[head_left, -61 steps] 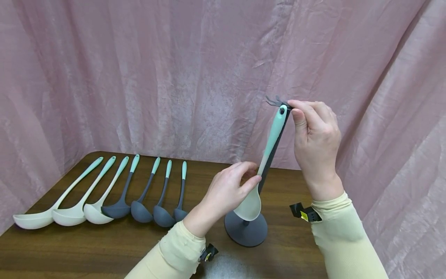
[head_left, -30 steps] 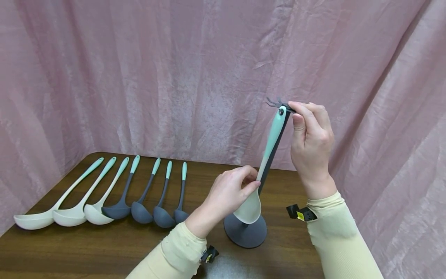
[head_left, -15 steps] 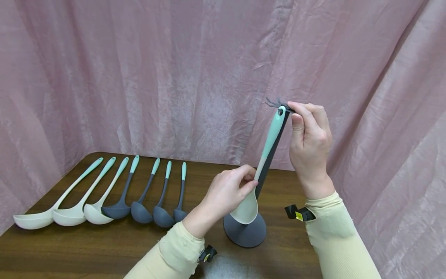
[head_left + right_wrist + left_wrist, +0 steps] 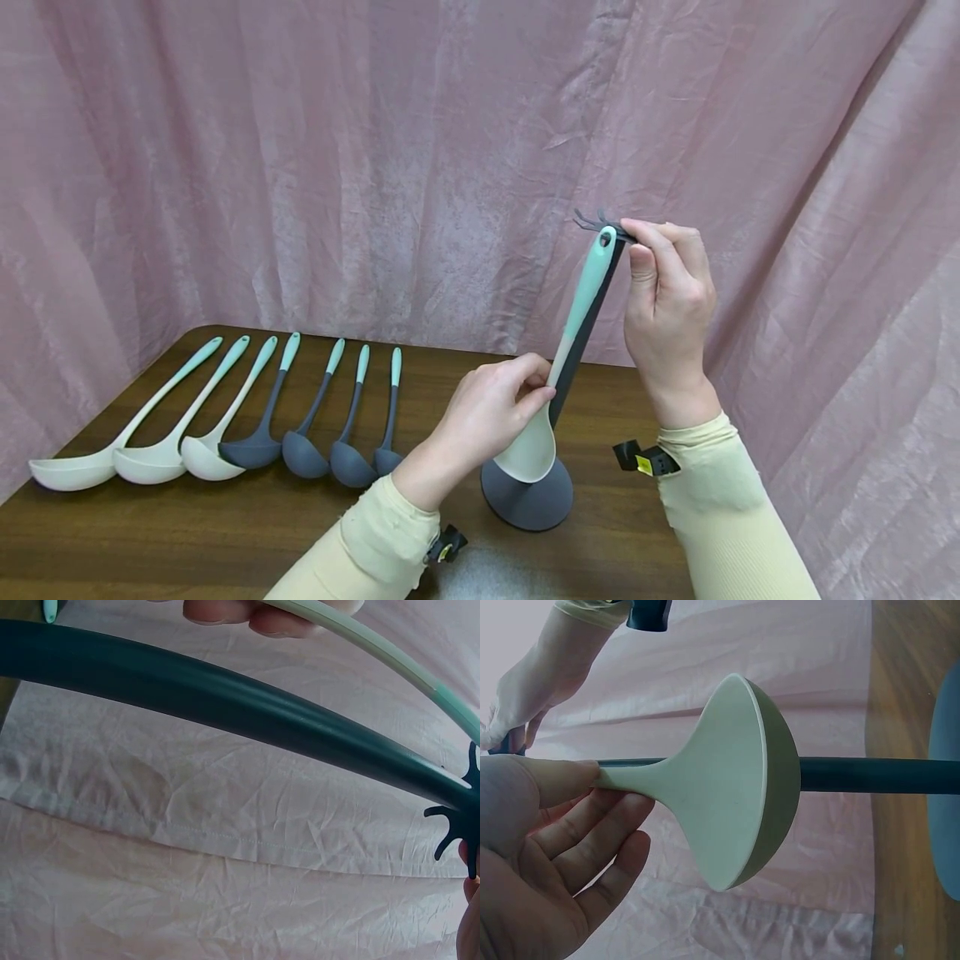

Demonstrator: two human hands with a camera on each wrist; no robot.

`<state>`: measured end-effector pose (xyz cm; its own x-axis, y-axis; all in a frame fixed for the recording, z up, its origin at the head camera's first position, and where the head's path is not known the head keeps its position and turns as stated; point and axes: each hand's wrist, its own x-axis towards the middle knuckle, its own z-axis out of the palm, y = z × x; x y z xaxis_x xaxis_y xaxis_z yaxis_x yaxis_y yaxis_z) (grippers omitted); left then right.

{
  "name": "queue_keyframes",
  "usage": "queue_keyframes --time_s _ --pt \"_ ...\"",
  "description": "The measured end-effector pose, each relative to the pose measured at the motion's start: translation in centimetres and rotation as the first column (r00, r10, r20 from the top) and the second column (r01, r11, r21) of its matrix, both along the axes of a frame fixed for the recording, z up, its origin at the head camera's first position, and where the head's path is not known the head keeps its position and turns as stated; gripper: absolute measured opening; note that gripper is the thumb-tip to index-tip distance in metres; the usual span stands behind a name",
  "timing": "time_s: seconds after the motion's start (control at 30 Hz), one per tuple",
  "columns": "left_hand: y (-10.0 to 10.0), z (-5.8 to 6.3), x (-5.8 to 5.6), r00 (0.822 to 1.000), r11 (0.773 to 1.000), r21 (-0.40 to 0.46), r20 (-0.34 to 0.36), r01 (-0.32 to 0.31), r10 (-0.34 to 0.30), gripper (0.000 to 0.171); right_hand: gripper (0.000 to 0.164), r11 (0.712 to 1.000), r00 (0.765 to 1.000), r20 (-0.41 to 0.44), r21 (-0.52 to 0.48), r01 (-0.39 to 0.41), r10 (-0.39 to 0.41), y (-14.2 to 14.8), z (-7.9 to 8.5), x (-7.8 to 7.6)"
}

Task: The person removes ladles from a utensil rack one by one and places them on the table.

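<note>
In the head view my left hand (image 4: 487,408) pinches the neck of a ladle (image 4: 587,283) with a cream bowl and mint-green handle. The left wrist view shows thumb and fingertips on that neck, just behind the ladle's bowl (image 4: 727,787). The ladle leans in front of a dark grey utensil stand (image 4: 573,375). Its handle's hole lies right at one of the stand's top hooks. Thumb and fingers of my right hand (image 4: 675,308) grip the stand's hooked top from the right. Curved hooks (image 4: 450,825) stick out around the post top in the right wrist view.
Several ladles lie in a row on the wooden table (image 4: 187,542), including a cream ladle (image 4: 75,473) and a dark grey ladle (image 4: 303,454), all with mint handle ends. The stand's round base (image 4: 528,504) rests on the table. A pink curtain (image 4: 450,167) hangs behind.
Over two seconds my right hand has come slightly down and left, still gripping the stand top. The ladle's bowl end has shifted a little left and down with my left hand.
</note>
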<state>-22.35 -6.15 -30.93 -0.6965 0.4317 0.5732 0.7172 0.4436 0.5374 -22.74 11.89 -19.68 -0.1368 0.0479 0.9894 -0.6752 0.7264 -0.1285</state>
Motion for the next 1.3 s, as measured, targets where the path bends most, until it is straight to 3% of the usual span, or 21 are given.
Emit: queue_keyframes --time_s 1.3 --pt "-0.80 0.78 0.28 0.999 1.000 0.015 -0.045 -0.009 0.009 0.012 0.027 1.000 1.000 0.015 0.003 -0.025 0.025 -0.57 0.45 0.68"
